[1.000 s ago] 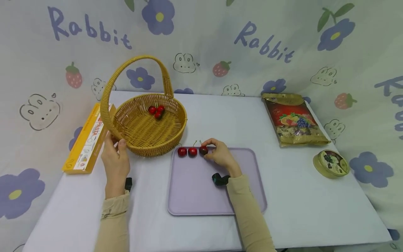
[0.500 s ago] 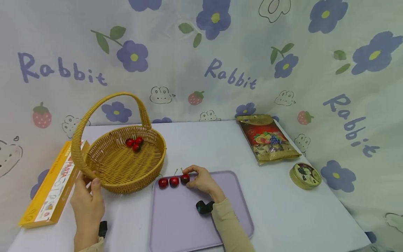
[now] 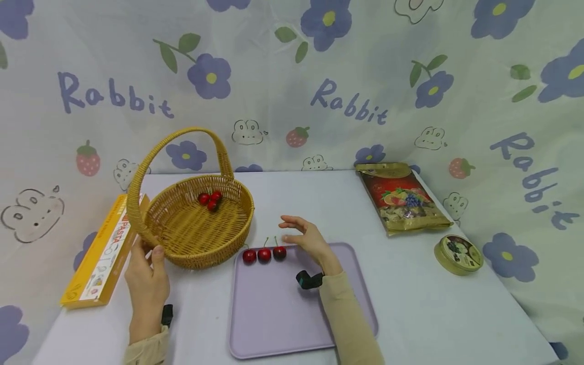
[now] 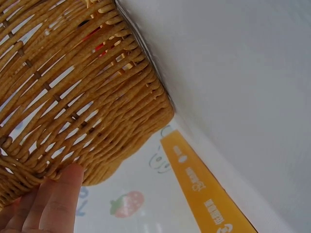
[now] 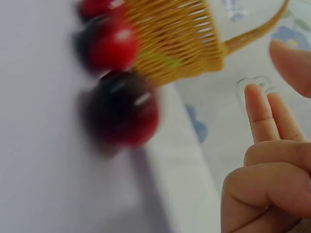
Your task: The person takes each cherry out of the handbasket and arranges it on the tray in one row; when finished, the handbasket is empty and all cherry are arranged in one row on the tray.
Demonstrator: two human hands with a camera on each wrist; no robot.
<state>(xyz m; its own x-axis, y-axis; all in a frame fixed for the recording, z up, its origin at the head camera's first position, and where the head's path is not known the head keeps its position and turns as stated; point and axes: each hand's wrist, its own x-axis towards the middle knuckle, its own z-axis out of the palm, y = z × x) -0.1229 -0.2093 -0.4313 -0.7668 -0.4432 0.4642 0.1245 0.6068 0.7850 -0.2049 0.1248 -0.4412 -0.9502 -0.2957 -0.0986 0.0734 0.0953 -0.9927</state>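
Bkgd: off-white backdrop (image 3: 269, 91) w/ printed blue-violet flowers (image 3: 211, 77), green leaves (image 3: 189, 42), strawberries (image 3: 88, 161), line-drawn rabbit faces (image 3: 248, 133) & "Rabbit" lettering (image 3: 117, 99). Runs behind the surface (image 3: 433, 304) + along L/R sides. Surface: plain white top, far edge approx. straight. Light: soft, fairly even, slightly cool.

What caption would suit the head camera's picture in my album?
Three cherries in a row on the tray, left hand touching the basket, right hand empty nearby.
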